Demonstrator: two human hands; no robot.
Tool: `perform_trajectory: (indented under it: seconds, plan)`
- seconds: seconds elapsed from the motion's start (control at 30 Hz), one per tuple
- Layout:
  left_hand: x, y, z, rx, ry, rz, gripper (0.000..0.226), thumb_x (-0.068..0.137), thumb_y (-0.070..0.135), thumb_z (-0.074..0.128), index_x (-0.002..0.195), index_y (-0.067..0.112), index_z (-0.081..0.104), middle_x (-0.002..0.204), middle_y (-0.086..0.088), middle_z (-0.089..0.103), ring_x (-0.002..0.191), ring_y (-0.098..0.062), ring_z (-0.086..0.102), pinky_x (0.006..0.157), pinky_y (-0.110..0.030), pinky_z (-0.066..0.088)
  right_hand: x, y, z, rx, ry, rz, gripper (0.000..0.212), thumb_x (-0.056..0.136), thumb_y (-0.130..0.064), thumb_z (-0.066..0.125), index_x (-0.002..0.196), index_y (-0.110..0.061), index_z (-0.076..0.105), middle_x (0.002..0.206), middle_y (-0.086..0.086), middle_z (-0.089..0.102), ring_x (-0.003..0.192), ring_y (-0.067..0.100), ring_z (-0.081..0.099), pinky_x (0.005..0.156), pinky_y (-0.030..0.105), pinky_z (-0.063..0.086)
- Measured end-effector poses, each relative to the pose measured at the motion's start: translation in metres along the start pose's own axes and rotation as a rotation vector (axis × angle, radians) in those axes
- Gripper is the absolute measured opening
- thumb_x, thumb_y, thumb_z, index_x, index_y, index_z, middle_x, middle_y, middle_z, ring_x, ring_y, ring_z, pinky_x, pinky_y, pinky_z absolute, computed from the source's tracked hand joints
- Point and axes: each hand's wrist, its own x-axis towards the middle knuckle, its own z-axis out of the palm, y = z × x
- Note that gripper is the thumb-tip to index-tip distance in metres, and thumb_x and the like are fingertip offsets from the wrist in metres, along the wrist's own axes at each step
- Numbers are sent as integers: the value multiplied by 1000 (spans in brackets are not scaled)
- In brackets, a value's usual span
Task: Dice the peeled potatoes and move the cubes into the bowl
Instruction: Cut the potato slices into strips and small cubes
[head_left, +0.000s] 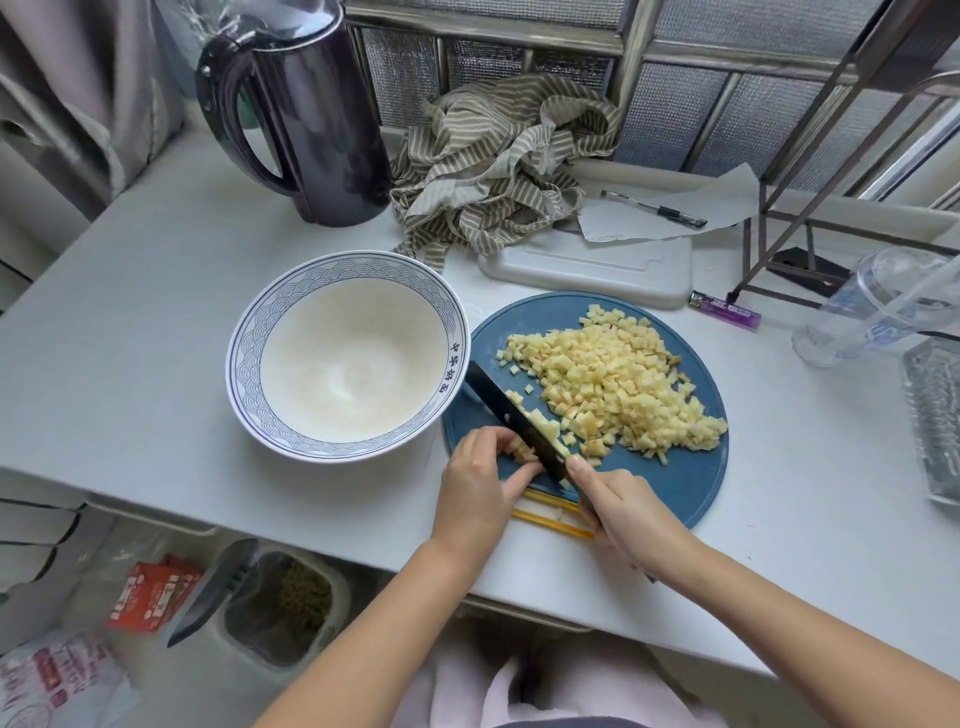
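The handle of the knife (498, 402) is buried in the right hand (628, 509), and fingers (488, 441) of the left hand (480, 486) cover most of the potato piece (522, 451) beside the blade. The kettle (322, 130) loses its top to the far edge; the clear cup (883, 306) and glass tray (935, 415) are cut at the right. Characters on the rim of the bowl (244, 364) are unreadable.

- Bowl (244, 332): 4 blue Chinese characters on the inner rim, on the side facing the cutting board (675, 478); reading uncertain.
- Plastic cup (872, 312), table's right edge: blue print, illegible.
- Red packets (156, 597): print illegible.
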Motion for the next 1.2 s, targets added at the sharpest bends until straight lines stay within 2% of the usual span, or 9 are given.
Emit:
perform_trajectory:
  seconds: [0.1, 0.17, 0.33, 0.43, 0.57, 0.67, 0.83, 1.03, 1.2]
  plan:
    - [-1, -2, -4, 6, -16, 4, 36, 70, 20, 85, 96, 8, 63, 90, 1, 61, 82, -10, 54, 79, -14, 41, -1, 1, -7, 84, -21, 22, 65, 101, -56, 28, 54, -12, 38, 36, -6, 36, 30, 9, 34, 42, 21, 32]
    - [-2, -2, -6, 4, -24, -12, 35, 71, 20, 84, 96, 8, 63, 90, 2, 59, 80, -9, 51, 77, -13, 40, 0, 3, -15, 143, -20, 58, 64, 99, -59, 30, 57, -12, 37, 39, -2, 33, 31, 14, 31, 38, 22, 29]
    - [2, 3, -6, -16, -56, -48, 33, 75, 22, 81, 99, 11, 62, 91, 3, 57, 78, -7, 47, 72, -9, 38, -4, -1, -28, 170, -76, 80, 59, 97, -61, 33, 64, -12, 35, 44, 1, 27, 34, 17, 24, 38, 22, 23]
    - [2, 2, -6, -26, -58, -73, 34, 75, 22, 81, 100, 10, 62, 92, 3, 58, 79, -7, 48, 71, -10, 39, -12, -6, -28, 142, -86, 30, 61, 98, -59, 31, 63, -10, 40, 43, 1, 33, 33, 16, 28, 35, 20, 28]
    - [1, -2, -11, -59, -31, -147, 33, 75, 21, 81, 99, 7, 62, 90, 5, 56, 75, -4, 48, 68, -3, 37, -22, -12, -22, 98, -85, -17, 61, 99, -58, 29, 61, -11, 39, 41, 2, 37, 32, 17, 30, 33, 19, 28]
    - [3, -3, -12, -70, -35, -172, 27, 76, 21, 81, 92, 8, 63, 86, 2, 59, 73, -8, 51, 65, -8, 39, -24, -13, -21, 97, -71, -22, 62, 100, -57, 29, 60, -10, 39, 39, 3, 37, 31, 15, 31, 33, 18, 29]
    - [8, -4, -12, -68, -57, -189, 21, 77, 21, 80, 86, 10, 64, 78, 0, 61, 70, -13, 54, 65, -25, 47, -28, -8, -16, 139, -102, 29, 61, 98, -59, 31, 61, -11, 38, 42, 2, 34, 33, 19, 30, 38, 23, 28]
    - [9, -6, -12, -72, -72, -178, 21, 77, 19, 80, 84, 9, 64, 78, -1, 61, 69, -14, 55, 64, -26, 47, -28, -5, -5, 97, -102, 44, 60, 99, -58, 30, 62, -11, 36, 40, -3, 35, 32, 16, 30, 38, 22, 29]
    - [10, -5, -13, -50, -83, -153, 21, 77, 23, 80, 84, 12, 63, 78, 1, 60, 68, -12, 54, 63, -24, 46, -26, -7, -5, 61, -74, 42, 59, 101, -54, 28, 61, -10, 36, 39, -7, 34, 30, 7, 30, 38, 15, 28]
